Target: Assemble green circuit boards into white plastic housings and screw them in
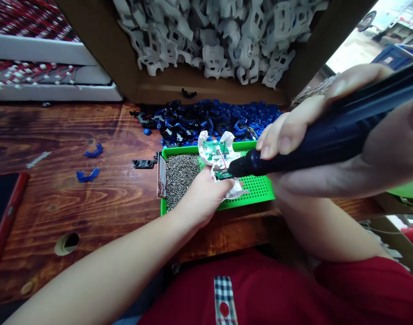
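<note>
My left hand (206, 194) grips a white plastic housing (236, 192) with green circuit boards (217, 149) and thin red and white wires inside. It holds the housing above a green tray (260, 187). Wrapped around a dark electric screwdriver (308, 149) is my right hand (294, 131), close to the camera. The screwdriver's tip points left and meets the housing at its lower circuit board; the bit itself is hidden. Many small metal screws (181, 178) fill the tray's left part, and its right part has a grid of holes.
Behind the tray lies a heap of blue and black plastic parts (206, 119). A cardboard box (206, 88) of white housings (215, 58) stands beyond. On the left are two blue clips (87, 175), a red-edged phone (6, 212), a table hole (67, 243) and white trays of wires (40, 49).
</note>
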{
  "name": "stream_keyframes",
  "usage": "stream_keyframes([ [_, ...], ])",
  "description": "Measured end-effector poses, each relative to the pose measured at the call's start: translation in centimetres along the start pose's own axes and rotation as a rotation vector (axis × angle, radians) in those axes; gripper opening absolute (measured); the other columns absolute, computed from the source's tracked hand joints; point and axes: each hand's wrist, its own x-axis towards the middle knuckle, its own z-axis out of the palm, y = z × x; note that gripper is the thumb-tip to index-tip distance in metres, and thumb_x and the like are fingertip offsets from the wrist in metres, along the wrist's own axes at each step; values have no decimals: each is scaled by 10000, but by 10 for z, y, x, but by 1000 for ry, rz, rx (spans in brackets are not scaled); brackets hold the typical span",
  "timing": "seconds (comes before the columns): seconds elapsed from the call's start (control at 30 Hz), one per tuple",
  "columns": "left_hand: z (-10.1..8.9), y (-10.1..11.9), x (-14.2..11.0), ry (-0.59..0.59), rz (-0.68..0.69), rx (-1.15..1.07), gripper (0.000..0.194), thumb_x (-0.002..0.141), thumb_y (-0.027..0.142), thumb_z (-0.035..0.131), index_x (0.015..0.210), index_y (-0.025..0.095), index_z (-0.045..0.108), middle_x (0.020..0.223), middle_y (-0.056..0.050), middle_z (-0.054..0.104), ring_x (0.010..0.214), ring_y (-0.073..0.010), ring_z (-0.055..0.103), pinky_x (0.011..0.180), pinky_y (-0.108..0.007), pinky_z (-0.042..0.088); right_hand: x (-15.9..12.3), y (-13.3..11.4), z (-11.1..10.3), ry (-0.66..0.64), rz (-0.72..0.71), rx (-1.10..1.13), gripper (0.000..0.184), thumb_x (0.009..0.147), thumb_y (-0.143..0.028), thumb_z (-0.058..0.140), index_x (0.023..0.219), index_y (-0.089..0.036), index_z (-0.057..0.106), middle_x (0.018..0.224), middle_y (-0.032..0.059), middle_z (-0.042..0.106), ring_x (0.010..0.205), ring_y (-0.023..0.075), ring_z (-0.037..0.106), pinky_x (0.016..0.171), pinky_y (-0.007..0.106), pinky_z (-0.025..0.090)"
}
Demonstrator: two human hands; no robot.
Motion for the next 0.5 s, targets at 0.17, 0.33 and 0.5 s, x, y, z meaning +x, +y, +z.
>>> stream_keyframes([
  [0.17, 0, 0, 0, -7, -8, 12, 353, 601, 26, 626, 940, 122, 614, 871, -23, 672, 766, -137, 589, 794, -292, 452, -1, -5, 0, 8, 29, 1, 503, 744, -678, 545, 615, -247, 320, 334, -74, 398, 347, 161, 468, 439, 342, 435],
  [0.33, 2, 1, -2, 16, 0, 27, 280, 601, 48, 619, 867, 134, 634, 826, -6, 652, 733, -143, 572, 802, -320, 440, -1, -8, 7, -16, 59, -9, 552, 732, -688, 546, 568, -242, 266, 309, -70, 331, 323, 160, 442, 400, 338, 402],
  [0.5, 3, 0, -3, 52, 36, 93, 237, 601, 36, 607, 807, 153, 622, 775, 20, 617, 749, -150, 555, 838, -329, 416, -1, 1, 10, -23, -45, 38, 560, 745, -678, 532, 570, -232, 244, 309, -84, 277, 254, 124, 353, 320, 306, 329],
])
